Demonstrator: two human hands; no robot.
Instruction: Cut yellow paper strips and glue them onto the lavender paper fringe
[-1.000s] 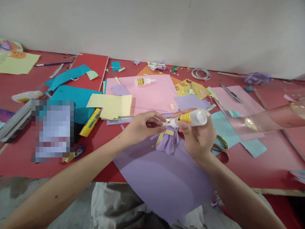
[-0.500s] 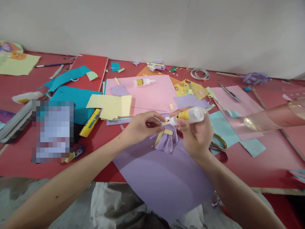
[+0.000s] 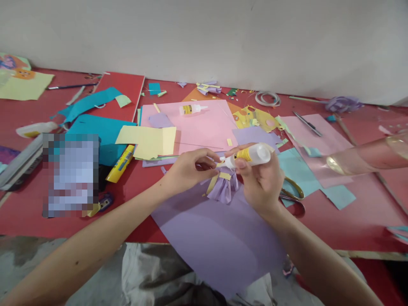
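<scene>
My right hand (image 3: pixel 263 180) is wrapped round a white glue bottle (image 3: pixel 259 154) with a yellow label, tilted so its nozzle points left and down. Below the nozzle is a small gathered purple paper piece (image 3: pixel 220 191), pleated like a skirt, with pale yellow paper strips on it. My left hand (image 3: pixel 191 170) pinches the top of this piece between thumb and fingers. Whether the nozzle touches the paper I cannot tell. Under both hands lies a large purple paper sheet (image 3: pixel 223 242), which hangs over the table's front edge onto the lap.
Scissors (image 3: pixel 295 189) lie right of my right hand. A second glue bottle (image 3: pixel 193 109) rests on a pink sheet (image 3: pixel 204 127). At left are a yellow glue stick (image 3: pixel 120 163) and a blurred phone-like object (image 3: pixel 72 174). A clear tube (image 3: pixel 366 155) lies at right.
The glue bottle and my right hand have shifted slightly left and down, with the nozzle closer to the paper piece. My left hand has stayed in place.
</scene>
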